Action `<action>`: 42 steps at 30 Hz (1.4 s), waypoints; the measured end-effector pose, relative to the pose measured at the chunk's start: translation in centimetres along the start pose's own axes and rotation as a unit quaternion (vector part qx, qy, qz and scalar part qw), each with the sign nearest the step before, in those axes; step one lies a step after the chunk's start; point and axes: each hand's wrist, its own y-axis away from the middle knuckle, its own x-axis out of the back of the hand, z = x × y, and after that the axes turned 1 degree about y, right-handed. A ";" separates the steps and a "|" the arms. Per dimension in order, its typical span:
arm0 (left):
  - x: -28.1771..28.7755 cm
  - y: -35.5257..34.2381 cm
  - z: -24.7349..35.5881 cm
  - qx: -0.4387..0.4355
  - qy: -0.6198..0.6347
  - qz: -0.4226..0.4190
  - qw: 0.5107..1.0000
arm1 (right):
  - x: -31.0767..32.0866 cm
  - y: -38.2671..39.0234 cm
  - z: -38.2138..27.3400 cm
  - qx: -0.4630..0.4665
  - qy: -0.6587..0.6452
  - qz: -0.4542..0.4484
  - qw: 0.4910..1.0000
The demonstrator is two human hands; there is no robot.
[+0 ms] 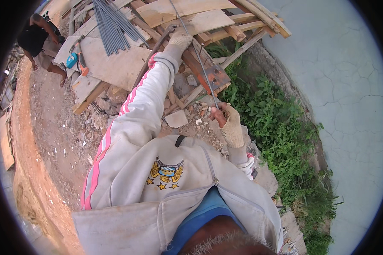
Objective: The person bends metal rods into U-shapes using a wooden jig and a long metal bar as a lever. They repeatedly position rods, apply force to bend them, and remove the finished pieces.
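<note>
Head view shows the right hand point(230, 125) pinching the near end of a thin rod point(206, 75) over the wooden beam point(192, 63), seemingly to steady it; the left hand's point(181, 41) hold is unclear.

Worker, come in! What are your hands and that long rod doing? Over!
Left hand by long rusty metal bar, grip unclear. Right hand closed on thin grey metal rod, which slants forward. Pile of straight grey metal rods lies left, apart.

We log a rod bundle point(110, 27) on boards point(115, 61), tape measure point(72, 60) to its left. Single rod point(206, 76) runs past left hand point(181, 41) to right hand point(231, 124), plants point(276, 110) farther right.
</note>
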 end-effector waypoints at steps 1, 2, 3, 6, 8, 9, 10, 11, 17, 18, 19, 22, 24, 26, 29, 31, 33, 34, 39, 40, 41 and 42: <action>-1.3 1.1 1.1 0.016 0.084 -0.003 0.996 | -0.1 0.5 0.1 0.046 0.071 0.039 0.996; -2.8 3.5 3.3 0.031 0.167 -0.009 0.985 | -0.2 1.2 0.2 0.091 0.142 0.080 0.982; -3.8 4.9 5.2 0.046 0.247 -0.009 0.968 | -0.6 2.0 0.0 0.140 0.212 0.115 0.960; -4.5 7.1 7.6 0.024 0.288 0.105 0.952 | -2.4 3.1 1.3 0.224 0.273 0.104 0.930; -4.1 9.1 10.6 -0.067 0.251 0.167 0.951 | -2.3 3.1 2.8 0.259 0.321 0.094 0.906; -3.7 9.6 12.1 -0.108 0.234 0.172 0.951 | -1.7 3.3 1.8 0.276 0.338 0.104 0.894; -3.2 10.1 13.6 -0.148 0.217 0.178 0.948 | -0.6 3.3 0.5 0.294 0.354 0.114 0.881; -2.9 11.4 15.9 -0.193 0.170 0.170 0.951 | 0.8 3.6 -0.9 0.304 0.372 0.132 0.867; -0.7 18.5 21.8 -0.367 -0.073 0.075 0.924 | 12.8 2.7 -9.6 0.433 0.343 0.329 0.766; -1.7 19.9 22.1 -0.396 -0.073 0.063 0.913 | 15.1 2.3 -10.2 0.467 0.347 0.342 0.738; -2.0 21.2 22.2 -0.419 -0.079 0.057 0.903 | 16.6 2.4 -11.2 0.468 0.414 0.346 0.699; -3.2 24.0 22.4 -0.459 -0.187 -0.042 0.868 | 19.3 2.5 -12.6 0.461 0.584 0.335 0.578; -4.0 24.2 21.8 -0.525 -0.195 -0.113 0.821 | 20.9 3.5 -9.2 0.326 0.576 0.218 0.717; -4.4 24.5 21.1 -0.543 -0.227 -0.184 0.787 | 20.7 5.1 -4.6 0.221 0.544 0.151 0.795; -5.4 24.1 18.6 -0.564 -0.242 -0.260 0.745 | 19.7 7.7 2.4 0.205 0.424 0.137 0.872; -5.4 24.8 18.3 -0.587 -0.272 -0.240 0.723 | 18.2 9.2 6.6 0.123 0.333 0.150 0.923; -5.2 24.9 17.6 -0.642 -0.205 -0.170 0.719 | 16.5 10.2 8.5 0.087 0.268 0.178 0.943; -4.7 24.3 17.4 -0.639 -0.179 -0.124 0.738 | 15.8 10.4 10.7 0.106 0.230 0.204 0.946; 4.9 21.3 11.2 -0.318 -0.320 0.045 0.892 | 11.8 11.1 5.8 -0.111 0.150 0.195 0.963; 6.9 20.7 9.4 -0.238 -0.366 0.056 0.898 | 11.5 10.8 6.0 -0.090 0.143 0.194 0.966; 8.3 19.8 7.6 -0.162 -0.407 0.063 0.897 | 11.5 10.8 6.9 -0.059 0.167 0.194 0.965; 9.7 19.1 4.7 -0.139 -0.410 0.086 0.897 | 11.5 10.4 8.4 -0.023 0.189 0.187 0.964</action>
